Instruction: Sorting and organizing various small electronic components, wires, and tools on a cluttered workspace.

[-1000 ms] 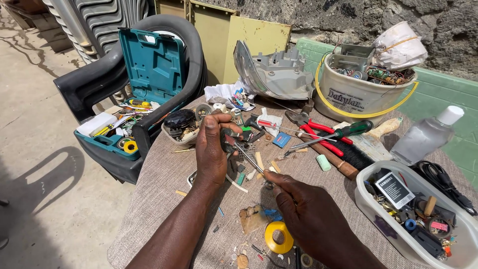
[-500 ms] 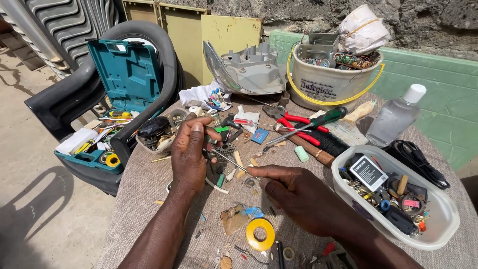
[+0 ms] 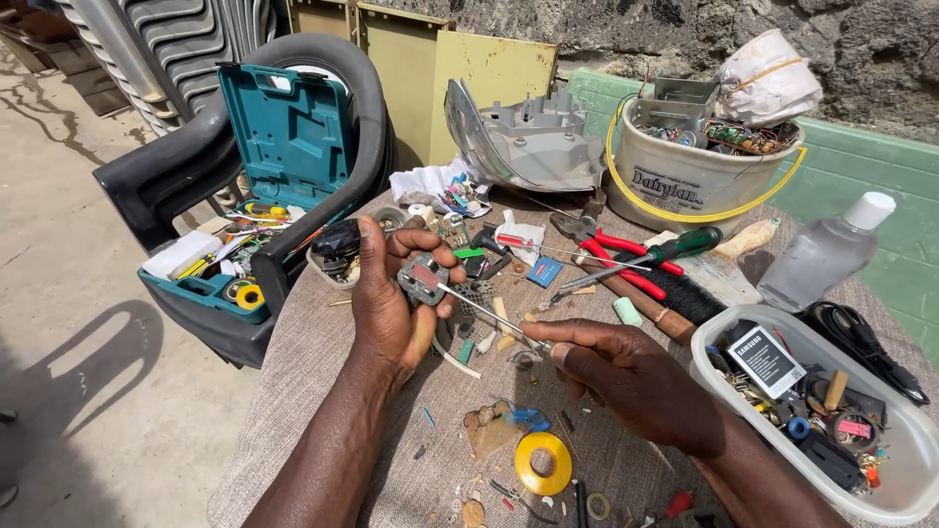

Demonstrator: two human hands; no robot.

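The left hand (image 3: 391,303) is curled around a small grey electrical plug (image 3: 423,278), thumb and fingers pinching it above the middle of the cloth-covered table (image 3: 303,391). The right hand (image 3: 626,376) has its fingertips pressed together on the end of a thin screwdriver (image 3: 489,313), whose tip meets the plug. Just below the hands lies a yellow tape roll (image 3: 544,463), near the table's front edge. Red-handled pliers (image 3: 626,256) and a green-handled screwdriver (image 3: 675,246) lie toward the far side. A white tub of small parts (image 3: 910,460) sits at the right edge, a clear bottle (image 3: 822,256) behind it, and a cream bucket (image 3: 685,186) at the far edge. An open teal tool case (image 3: 284,132) rests on a chair off the left edge.
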